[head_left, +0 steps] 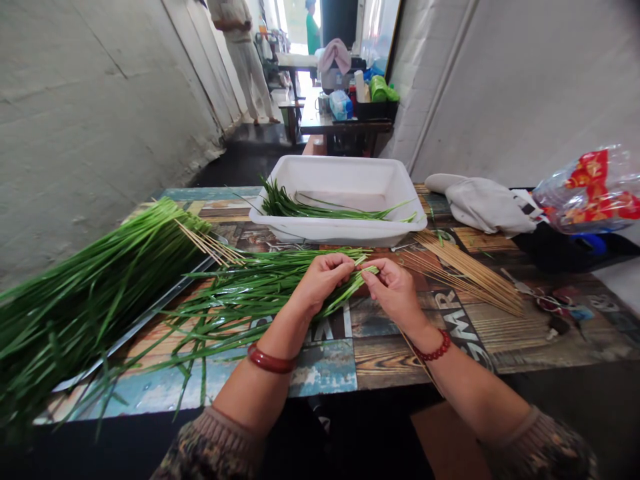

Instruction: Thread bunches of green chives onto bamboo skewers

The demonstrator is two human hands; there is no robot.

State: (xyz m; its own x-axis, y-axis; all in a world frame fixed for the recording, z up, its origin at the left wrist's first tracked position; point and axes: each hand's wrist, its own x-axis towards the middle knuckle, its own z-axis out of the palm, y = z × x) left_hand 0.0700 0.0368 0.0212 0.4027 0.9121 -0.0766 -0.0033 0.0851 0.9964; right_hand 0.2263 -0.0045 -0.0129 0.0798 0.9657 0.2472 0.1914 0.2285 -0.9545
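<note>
My left hand is closed in a pinch on the pale stem ends of some garlic chives, whose green leaves trail to the left over the table. Close beside it, my right hand is also closed, its fingertips at the same stem ends. A thin bamboo skewer runs out from under the right palm toward the table's front edge; its tip is hidden by the fingers. Left of my hands lies a large pile of garlic chives, with several bamboo skewers at its right end.
A white plastic tub with chives inside stands behind my hands. Loose bamboo skewers lie to the right. A long metal strip edges the pile. A cap and plastic packaging sit at the far right. A person stands beyond.
</note>
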